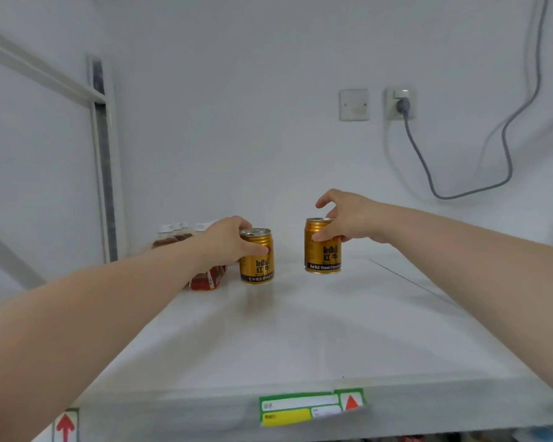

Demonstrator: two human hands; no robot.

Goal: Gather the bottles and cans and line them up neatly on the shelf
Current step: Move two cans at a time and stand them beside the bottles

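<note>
Head view: left hand grips a gold can at 10 o'clock on the shelf, beside the bottles, likely extending the row. Right hand clasps a second can at 12 o'clock; base contact unclear.

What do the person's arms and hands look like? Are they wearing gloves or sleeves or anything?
No gloves and no sleeves. Both forearms are bare as far back as the picture shows. The left hand and the right hand are bare too, with no ring, watch or bracelet that I can see. Part of the left hand's fingers is hidden, so I can't check those.
</note>
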